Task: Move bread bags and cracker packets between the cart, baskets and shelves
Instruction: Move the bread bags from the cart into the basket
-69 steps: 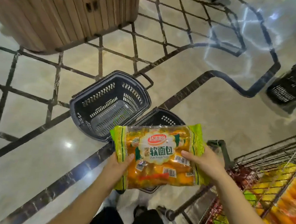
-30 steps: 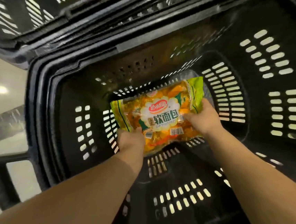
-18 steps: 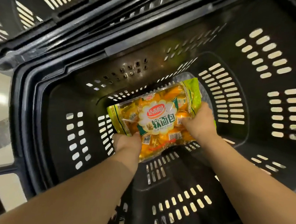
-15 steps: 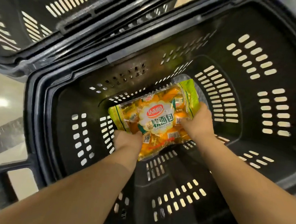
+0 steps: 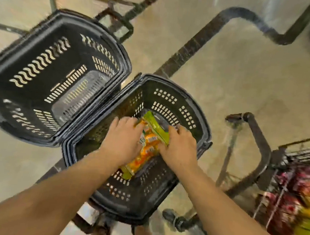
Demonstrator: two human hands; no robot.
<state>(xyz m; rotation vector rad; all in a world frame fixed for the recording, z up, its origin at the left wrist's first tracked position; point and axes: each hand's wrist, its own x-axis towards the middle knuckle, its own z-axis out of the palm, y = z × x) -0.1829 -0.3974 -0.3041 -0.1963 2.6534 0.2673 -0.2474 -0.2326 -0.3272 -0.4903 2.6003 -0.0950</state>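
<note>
Head view: bag (image 5: 148, 145) is seen inside basket (image 5: 167, 99), partly covered by left hand (image 5: 123, 140) and right hand (image 5: 180, 149); grip or mere press cannot be told. A second basket (image 5: 42, 64) adjoins it; cart (image 5: 259, 144) stands at right.

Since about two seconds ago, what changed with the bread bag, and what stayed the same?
The bread bag went from held above the floor down into the nearer basket, and now sits inside it. The left hand and right hand went down with it and now lie over it; blur hides whether either grip has loosened. The other basket stayed empty, the cart loaded.
</note>
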